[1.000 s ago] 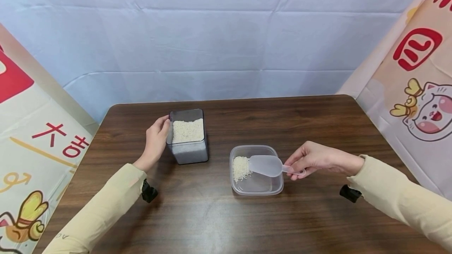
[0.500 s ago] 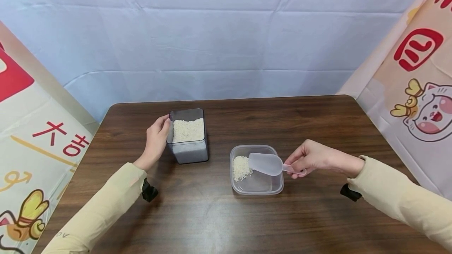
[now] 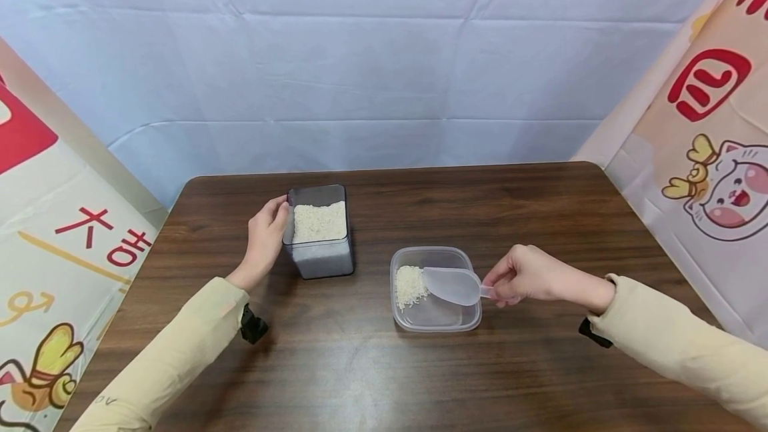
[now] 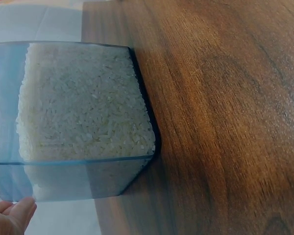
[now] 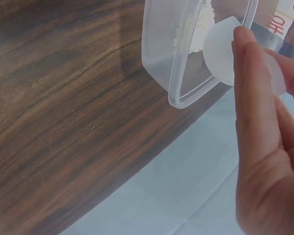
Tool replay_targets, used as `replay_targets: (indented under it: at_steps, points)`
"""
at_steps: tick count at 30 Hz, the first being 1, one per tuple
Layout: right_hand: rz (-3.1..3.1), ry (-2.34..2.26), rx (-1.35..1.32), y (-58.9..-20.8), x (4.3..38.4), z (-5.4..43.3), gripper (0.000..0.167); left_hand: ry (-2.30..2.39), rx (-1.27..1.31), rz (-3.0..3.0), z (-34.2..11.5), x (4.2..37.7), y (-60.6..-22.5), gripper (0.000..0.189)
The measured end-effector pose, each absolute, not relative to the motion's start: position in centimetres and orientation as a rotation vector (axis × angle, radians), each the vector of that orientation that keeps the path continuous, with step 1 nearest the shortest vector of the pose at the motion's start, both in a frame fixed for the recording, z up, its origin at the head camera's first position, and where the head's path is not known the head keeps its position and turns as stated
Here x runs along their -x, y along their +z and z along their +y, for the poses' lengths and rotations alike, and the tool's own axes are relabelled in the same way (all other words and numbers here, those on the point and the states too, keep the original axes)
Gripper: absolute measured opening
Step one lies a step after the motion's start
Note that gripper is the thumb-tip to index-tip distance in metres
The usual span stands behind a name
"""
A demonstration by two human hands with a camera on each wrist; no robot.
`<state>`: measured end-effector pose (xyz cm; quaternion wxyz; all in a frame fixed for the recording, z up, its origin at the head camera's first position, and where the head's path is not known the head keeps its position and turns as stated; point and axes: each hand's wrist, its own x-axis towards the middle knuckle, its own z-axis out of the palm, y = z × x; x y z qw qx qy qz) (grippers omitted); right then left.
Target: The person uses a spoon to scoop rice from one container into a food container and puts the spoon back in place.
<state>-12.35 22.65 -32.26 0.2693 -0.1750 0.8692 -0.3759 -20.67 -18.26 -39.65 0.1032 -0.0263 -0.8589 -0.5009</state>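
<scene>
My left hand [image 3: 264, 235] holds the left side of a smoky, see-through square container [image 3: 324, 260] by its rim. White rice [image 4: 85, 103] fills much of it. In the left wrist view, fingertips [image 4: 23, 210] show at its lower left edge. Fingers and thumb of my right hand [image 3: 528, 275] pinch the short handle of a translucent plastic scoop [image 3: 453, 285]. Its blade lies over a clear, shallow food box [image 3: 437, 327], with the tip by a small rice pile [image 3: 411, 287] at the box's left. My fingers hide most of the scoop's handle in the head view.
Both containers stand on a dark wood-grain table [image 3: 360, 379], the rice container farther back and left. Pale cloth [image 3: 360, 72] hangs behind the table's rear edge. Printed sheets with red characters [image 3: 711, 85] hang at both sides.
My right hand has rolled over, turning the scoop in place above the box, and the handle's end is now covered by my fingers. Left hand, rice container and food box look unmoved.
</scene>
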Motion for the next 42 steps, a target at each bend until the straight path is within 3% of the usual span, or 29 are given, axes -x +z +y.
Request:
replay_targets:
  at_steps: [42]
  points:
    - [2.565,-0.883,0.667,-30.3,12.6,21.1,0.010,-1.489,0.068,-2.522,-18.2,20.7,-39.6,0.043]
